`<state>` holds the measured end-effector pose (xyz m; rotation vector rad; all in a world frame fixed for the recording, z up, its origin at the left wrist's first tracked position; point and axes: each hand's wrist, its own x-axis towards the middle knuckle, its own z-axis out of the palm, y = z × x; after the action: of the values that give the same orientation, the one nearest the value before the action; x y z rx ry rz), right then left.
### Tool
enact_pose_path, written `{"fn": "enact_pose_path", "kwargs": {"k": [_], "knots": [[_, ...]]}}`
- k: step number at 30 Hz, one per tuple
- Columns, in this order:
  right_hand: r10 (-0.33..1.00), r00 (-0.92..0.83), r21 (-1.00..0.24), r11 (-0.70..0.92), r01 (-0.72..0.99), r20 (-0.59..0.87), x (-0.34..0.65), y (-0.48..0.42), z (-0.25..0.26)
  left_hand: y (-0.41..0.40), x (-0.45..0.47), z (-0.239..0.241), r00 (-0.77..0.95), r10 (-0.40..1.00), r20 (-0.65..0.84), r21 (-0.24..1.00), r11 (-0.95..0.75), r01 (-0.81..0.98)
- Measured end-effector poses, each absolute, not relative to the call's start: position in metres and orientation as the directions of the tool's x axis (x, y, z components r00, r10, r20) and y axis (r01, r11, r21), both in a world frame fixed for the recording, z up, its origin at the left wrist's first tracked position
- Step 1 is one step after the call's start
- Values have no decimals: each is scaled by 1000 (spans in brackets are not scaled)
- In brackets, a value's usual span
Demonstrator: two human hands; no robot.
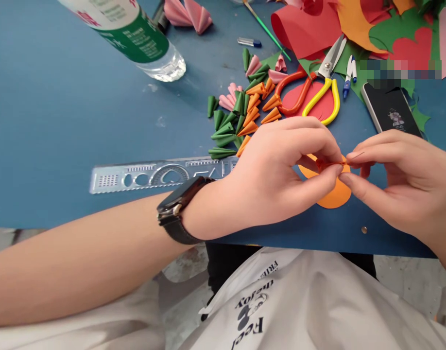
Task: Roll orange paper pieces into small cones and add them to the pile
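Note:
My left hand (284, 170), with a black watch at its wrist, is closed in a pinch on a small orange-red piece of paper (322, 165). My right hand (401, 182) pinches the same piece at its right end, thumb against fingertips. Fingers hide most of the paper, so its full shape is unclear. Below the fingertips an orange rounded paper cutout (334, 195) lies on the blue table (80, 112). Just beyond my left hand are several rolled paper cones: orange cones (251, 116), green cones (225, 131) and pink cones (230, 96).
Scissors (327, 65) with red and yellow handles lie beyond my hands, near a blue-white pen (350, 78) and a phone (390, 112). Coloured paper scraps (310, 29) cover the back right. A clear ruler (143, 176) and a water bottle (135, 39) are leftward.

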<state>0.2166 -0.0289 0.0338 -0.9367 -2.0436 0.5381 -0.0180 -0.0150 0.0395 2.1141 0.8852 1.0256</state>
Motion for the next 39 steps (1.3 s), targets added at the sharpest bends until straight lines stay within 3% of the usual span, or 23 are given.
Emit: {"fn": "enact_pose_path", "kwargs": {"k": [5,9,20,30,36,39], "knots": [[774,-418,-651,630,424,476,216,-31,36,-14,-18,35,503,752,427,724,-617,308],[751,-409,-605,660,445,518,213,-31,35,-15,-16,32,481,781,399,769,-571,289],[786,-392,-645,617,451,478,209,-31,34,-19,-14,30,437,856,278,881,-408,239],[915,-216,-859,397,324,341,202,-36,26,-21,-14,31,416,864,284,846,-430,315],[929,-196,-887,360,289,313,202,-34,27,-17,-15,32,454,837,305,810,-479,338],[940,-198,-911,322,257,277,202,-35,29,-14,-16,33,497,777,387,774,-567,284]]}}
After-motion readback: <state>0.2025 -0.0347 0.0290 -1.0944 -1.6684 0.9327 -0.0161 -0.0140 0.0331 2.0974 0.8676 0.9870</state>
